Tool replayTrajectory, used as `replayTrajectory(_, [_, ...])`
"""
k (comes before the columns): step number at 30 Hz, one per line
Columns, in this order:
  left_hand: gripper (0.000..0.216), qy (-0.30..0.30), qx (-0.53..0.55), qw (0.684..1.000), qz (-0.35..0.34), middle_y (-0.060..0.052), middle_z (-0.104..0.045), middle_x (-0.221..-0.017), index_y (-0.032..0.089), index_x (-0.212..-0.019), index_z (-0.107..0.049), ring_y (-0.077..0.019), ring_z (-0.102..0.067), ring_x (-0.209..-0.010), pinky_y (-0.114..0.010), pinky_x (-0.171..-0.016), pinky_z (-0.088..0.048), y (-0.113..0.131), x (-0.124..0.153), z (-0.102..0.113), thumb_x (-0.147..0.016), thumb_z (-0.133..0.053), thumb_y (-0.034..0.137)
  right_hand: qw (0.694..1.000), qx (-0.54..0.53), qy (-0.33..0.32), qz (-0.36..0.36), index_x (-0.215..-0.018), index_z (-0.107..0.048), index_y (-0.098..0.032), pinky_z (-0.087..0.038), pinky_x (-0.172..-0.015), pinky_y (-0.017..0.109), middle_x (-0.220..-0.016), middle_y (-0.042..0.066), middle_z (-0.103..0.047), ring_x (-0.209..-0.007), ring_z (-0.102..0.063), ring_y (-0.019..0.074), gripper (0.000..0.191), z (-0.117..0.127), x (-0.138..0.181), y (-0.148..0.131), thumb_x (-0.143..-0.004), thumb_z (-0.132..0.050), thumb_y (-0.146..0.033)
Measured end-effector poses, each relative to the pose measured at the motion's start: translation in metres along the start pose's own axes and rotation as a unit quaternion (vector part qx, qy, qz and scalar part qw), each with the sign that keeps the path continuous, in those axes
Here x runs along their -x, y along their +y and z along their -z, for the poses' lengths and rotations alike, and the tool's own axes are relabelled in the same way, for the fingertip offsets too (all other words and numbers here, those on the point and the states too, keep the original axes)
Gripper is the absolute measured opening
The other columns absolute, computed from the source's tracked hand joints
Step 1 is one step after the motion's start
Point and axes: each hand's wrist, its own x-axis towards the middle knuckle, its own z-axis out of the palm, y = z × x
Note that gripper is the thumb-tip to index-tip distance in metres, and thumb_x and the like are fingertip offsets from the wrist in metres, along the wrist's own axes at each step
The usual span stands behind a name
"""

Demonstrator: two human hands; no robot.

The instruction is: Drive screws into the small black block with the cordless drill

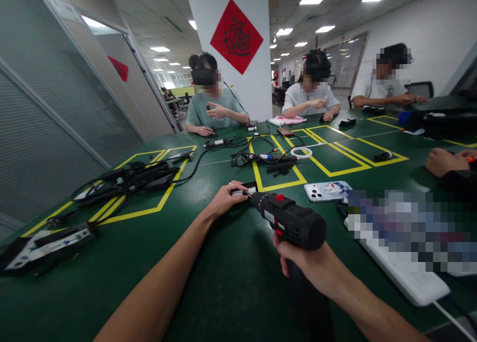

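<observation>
My right hand (298, 256) is wrapped round the grip of a black cordless drill (288, 217) with red switches. The drill points forward and left, its tip meeting or nearly meeting a small black-and-silver part (244, 190) on the green table. Fingers of my left hand (229, 198) hold that part down from its left side. What kind of part it is, I cannot make out. Just beyond it lie several small black pieces (279, 169) and a white ring (301, 153), which looks like a roll of tape.
Tangled black cables (130, 178) cover the left side of the table (208, 282), marked with yellow tape. At right are a phone (328, 191) and a white device (402, 272) with a blurred screen. Several people sit across; another person's hand (445, 162) rests at far right.
</observation>
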Motion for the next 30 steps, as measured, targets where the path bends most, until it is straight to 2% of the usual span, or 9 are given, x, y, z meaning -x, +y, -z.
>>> replayTrajectory(7, [0.033,0.003,-0.010,1.000,-0.024,-0.005,-0.055,-0.107,0.020,-0.092,-0.065,-0.0220,-0.052,-0.103,-0.036,-0.095,-0.037,-0.0030,0.0009,-0.0011,-0.066,-0.067,0.040,1.000,0.000,0.009,0.003,-0.086,-0.053,-0.016,-0.042,-0.056,0.025,-0.060,-0.002,-0.055,-0.051,-0.053,0.0111,0.015,-0.0025,0.0012,0.0014,-0.076,-0.052,-0.027])
replayTrajectory(19, [0.033,-0.003,-0.019,1.000,-0.006,-0.006,-0.055,-0.112,0.021,-0.093,-0.065,-0.0240,-0.048,-0.110,-0.039,-0.099,-0.033,0.0039,0.0018,0.0004,-0.068,-0.064,0.043,1.000,-0.007,0.000,0.002,-0.078,-0.055,-0.015,-0.041,-0.057,0.024,-0.056,-0.002,-0.053,-0.050,-0.053,0.0102,0.010,0.0009,0.0010,0.0012,-0.075,-0.050,-0.023])
replayTrajectory(30, [0.033,-0.001,-0.016,1.000,0.007,-0.006,-0.053,-0.117,0.021,-0.093,-0.066,-0.0239,-0.047,-0.113,-0.040,-0.101,-0.031,0.0043,0.0021,0.0008,-0.069,-0.062,0.044,1.000,-0.012,-0.003,0.002,-0.081,-0.058,-0.015,-0.041,-0.059,0.025,-0.056,-0.001,-0.055,-0.050,-0.053,0.0106,0.014,0.0037,0.0013,0.0014,-0.076,-0.049,-0.024])
